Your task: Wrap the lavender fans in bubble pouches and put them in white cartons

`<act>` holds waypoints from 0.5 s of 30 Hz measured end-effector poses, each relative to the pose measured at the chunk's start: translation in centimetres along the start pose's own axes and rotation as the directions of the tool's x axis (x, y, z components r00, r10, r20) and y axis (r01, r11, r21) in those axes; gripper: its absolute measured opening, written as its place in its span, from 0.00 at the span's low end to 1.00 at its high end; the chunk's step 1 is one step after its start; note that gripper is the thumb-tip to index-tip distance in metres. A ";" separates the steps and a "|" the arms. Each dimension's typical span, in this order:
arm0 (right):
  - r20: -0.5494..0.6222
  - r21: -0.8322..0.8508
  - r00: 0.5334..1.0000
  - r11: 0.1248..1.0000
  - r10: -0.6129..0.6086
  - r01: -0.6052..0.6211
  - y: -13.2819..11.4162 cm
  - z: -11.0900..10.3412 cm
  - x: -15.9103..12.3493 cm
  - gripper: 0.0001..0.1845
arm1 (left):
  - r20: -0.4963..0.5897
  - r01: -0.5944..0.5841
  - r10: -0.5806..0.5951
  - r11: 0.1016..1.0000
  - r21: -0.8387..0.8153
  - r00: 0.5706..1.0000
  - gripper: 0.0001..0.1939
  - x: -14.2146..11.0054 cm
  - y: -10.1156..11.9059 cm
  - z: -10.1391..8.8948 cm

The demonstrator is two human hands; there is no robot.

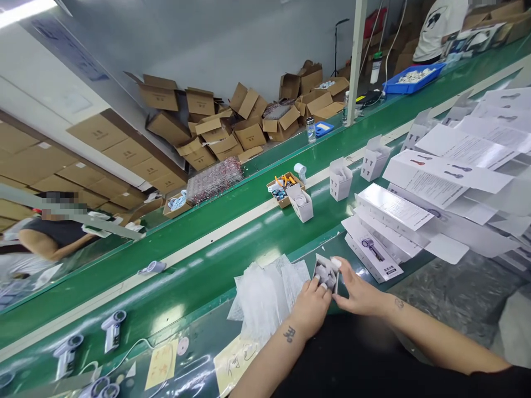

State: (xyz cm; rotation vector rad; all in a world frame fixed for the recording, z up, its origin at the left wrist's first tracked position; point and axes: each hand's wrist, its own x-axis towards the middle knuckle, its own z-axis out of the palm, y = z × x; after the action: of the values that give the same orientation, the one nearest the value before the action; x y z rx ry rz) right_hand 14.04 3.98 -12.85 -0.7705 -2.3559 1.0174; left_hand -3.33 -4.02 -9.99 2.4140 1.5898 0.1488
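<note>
A small white carton (pixel 318 258) stands at the near edge of the work surface, its top open and a pale, rounded item (pixel 326 274) inside. My right hand (pixel 352 288) grips the carton's right side between thumb and fingers. From the left, my left hand (pixel 312 305) is closed at the carton's near edge, its fingertips reaching over the opening against the item. What the item is cannot be made out. Beside my left hand lies a heap of thin white foam sleeves (pixel 263 296). Flat printed cartons (pixel 373 251) are stacked close to my right hand.
Filled white boxes (pixel 341 181) stand along the green conveyor belt (pixel 199 254), near a small carton of orange and blue parts (pixel 286 188). Handheld fans (pixel 113 331) lie at lower left. Co-workers sit at far left (pixel 58 232) and stand at upper right (pixel 440 30).
</note>
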 end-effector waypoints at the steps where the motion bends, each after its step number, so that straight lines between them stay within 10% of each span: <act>1: 0.012 -0.008 1.000 1.000 0.024 -0.024 0.2 0.3 -0.2 0.47 | 0.019 0.002 -0.003 0.999 0.046 1.000 0.09 -0.1 -0.1 0.5; 5: 0.096 0.019 0.974 0.978 0.203 -0.206 0.9 1.5 0.1 0.62 | -0.014 -0.031 0.031 1.000 0.004 0.999 0.08 -0.6 -1.1 0.2; 8: 0.161 0.087 0.947 0.952 0.278 -0.294 0.5 2.3 1.1 0.63 | -0.251 0.064 -0.089 0.992 -0.104 0.964 0.11 -2.7 -2.4 -0.9; 11: 0.126 0.123 0.950 0.946 0.286 -0.301 -0.4 3.5 1.5 0.52 | -0.431 0.423 -0.426 0.900 -0.108 0.795 0.15 -7.0 -4.1 -1.0; 15: 0.095 0.033 0.945 0.948 0.314 -0.318 -0.3 5.5 1.3 0.50 | -0.162 0.861 -0.853 0.507 -0.031 0.496 0.31 -12.7 -5.9 1.5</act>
State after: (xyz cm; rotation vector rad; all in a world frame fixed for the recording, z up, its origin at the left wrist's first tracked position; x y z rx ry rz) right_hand 9.68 1.93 -15.78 -1.1335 -2.3181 1.2563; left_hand -13.36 -13.65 -12.37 1.3403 2.6908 0.1004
